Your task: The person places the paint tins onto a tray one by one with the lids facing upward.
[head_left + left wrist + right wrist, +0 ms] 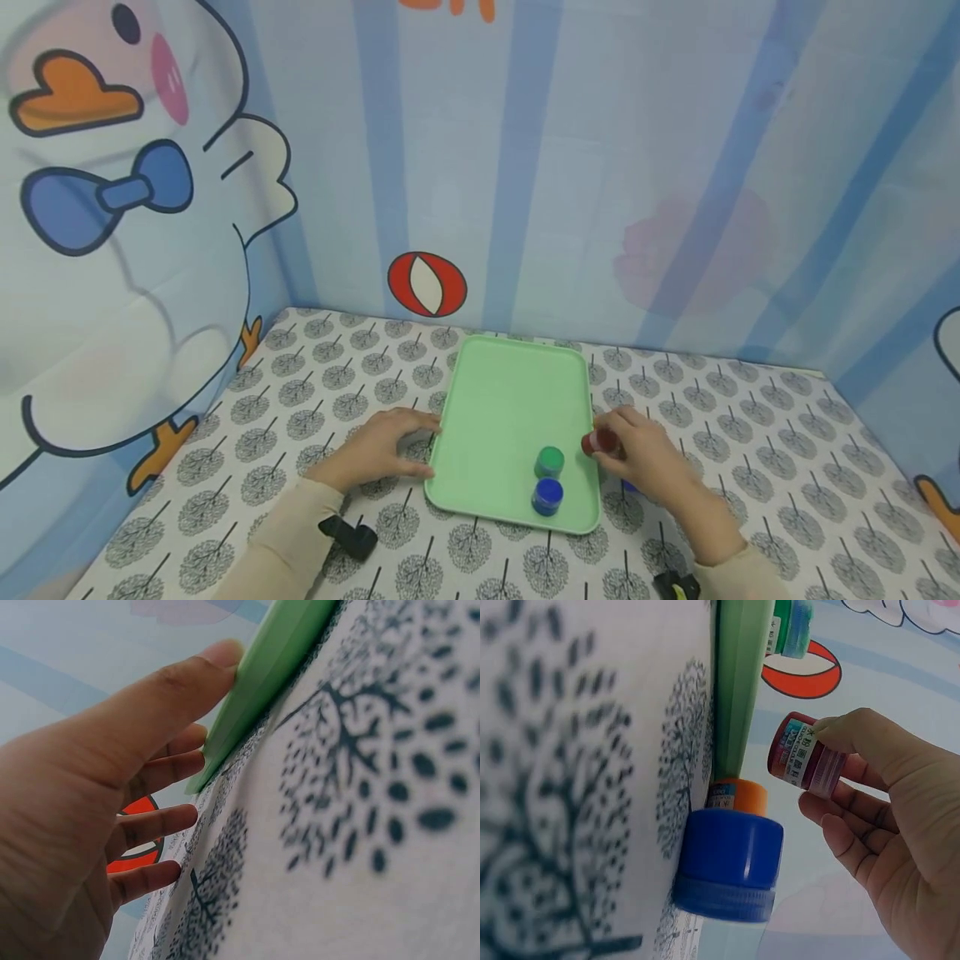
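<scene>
My right hand (648, 454) pinches a small red paint jar (808, 755) between thumb and fingers, tilted on its side, over the right rim of the green tray (517, 400). The jar's label faces the right wrist camera. Inside the tray, toward its near right corner, a green-lidded paint jar (550, 462) and a blue-lidded one (547, 497) stand close together. At the tray's left rim my left hand (378, 450) rests with fingers spread; its thumb (202, 675) is right at the tray's outer side.
Outside the tray's right side, partly hidden by my right hand in the head view, stand another blue jar (731, 851) and an orange-lidded jar (751, 798). A tree-print cloth (405, 533) covers the table, with a cartoon-print curtain (570, 183) behind it.
</scene>
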Tool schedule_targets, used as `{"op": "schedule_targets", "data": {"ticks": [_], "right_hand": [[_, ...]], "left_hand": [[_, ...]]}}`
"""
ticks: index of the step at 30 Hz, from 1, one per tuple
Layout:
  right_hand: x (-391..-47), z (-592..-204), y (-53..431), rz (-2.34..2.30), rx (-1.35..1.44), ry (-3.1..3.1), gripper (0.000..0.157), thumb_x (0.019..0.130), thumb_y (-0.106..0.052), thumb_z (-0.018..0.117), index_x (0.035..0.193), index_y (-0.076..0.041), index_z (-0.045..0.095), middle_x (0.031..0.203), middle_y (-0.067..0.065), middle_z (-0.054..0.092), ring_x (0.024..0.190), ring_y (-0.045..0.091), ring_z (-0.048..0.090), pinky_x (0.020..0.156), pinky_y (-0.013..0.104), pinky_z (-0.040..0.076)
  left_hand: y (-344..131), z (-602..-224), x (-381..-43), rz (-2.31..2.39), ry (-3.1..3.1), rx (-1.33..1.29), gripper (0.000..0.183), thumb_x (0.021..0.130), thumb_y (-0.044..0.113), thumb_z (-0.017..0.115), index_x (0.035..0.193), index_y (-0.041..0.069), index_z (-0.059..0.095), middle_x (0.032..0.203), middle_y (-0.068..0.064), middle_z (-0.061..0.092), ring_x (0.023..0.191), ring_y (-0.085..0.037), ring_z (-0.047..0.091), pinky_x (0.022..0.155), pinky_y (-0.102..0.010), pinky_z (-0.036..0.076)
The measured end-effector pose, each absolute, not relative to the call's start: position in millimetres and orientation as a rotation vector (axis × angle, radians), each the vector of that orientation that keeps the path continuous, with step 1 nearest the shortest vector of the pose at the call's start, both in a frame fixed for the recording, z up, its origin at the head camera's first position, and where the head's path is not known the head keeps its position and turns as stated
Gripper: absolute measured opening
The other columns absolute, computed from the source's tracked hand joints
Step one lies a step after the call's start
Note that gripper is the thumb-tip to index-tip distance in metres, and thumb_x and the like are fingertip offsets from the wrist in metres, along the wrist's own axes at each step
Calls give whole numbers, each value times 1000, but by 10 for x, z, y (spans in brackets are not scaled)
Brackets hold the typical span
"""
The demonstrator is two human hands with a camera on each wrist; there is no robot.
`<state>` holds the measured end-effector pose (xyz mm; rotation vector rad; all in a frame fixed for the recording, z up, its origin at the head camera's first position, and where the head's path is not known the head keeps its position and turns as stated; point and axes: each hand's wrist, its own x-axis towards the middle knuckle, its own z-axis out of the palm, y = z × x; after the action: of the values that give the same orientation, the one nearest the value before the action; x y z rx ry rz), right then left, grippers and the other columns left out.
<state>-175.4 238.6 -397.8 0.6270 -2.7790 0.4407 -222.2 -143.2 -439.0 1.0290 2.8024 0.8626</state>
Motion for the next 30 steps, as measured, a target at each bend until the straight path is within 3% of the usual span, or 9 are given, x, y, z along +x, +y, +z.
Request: {"op": "schedule_targets", "data": {"ticks": [6,13,22,30], "right_hand": [[-1827,-3988,2282,442,661,-2796,32,77,-17,79,103,-6,66,98,4,61,80,11,59,68,25,57],[-1886,-3994,2226,404,683,-2792,37,77,-18,79,108,-5,65,102,7,63,81,13,61,68,26,57],[-1945,-3978,2145,423,721,-2830,29,77,-16,78,102,-7,65,97,2,66,85,12,62,74,26,58],[-2020,-4009,2093,396,791,-2849,33,79,-17,77,108,-6,67,102,3,67,91,15,64,82,32,58]], "left_hand": [[-1447,-4416,-2222,850,2796,1017,63,74,49,77,126,18,62,140,-2,55,129,-28,51,112,-52,38],[-1439,-4423,-2236,871,2798,1045,63,73,51,76,125,19,62,139,-2,57,128,-27,53,111,-52,39],[-1432,-4415,-2237,879,2794,1041,62,74,50,76,125,19,62,140,-2,56,129,-27,52,112,-53,38],[-1427,-4398,-2231,875,2800,1031,63,73,51,77,125,18,63,140,-2,56,129,-27,52,112,-52,38]]}}
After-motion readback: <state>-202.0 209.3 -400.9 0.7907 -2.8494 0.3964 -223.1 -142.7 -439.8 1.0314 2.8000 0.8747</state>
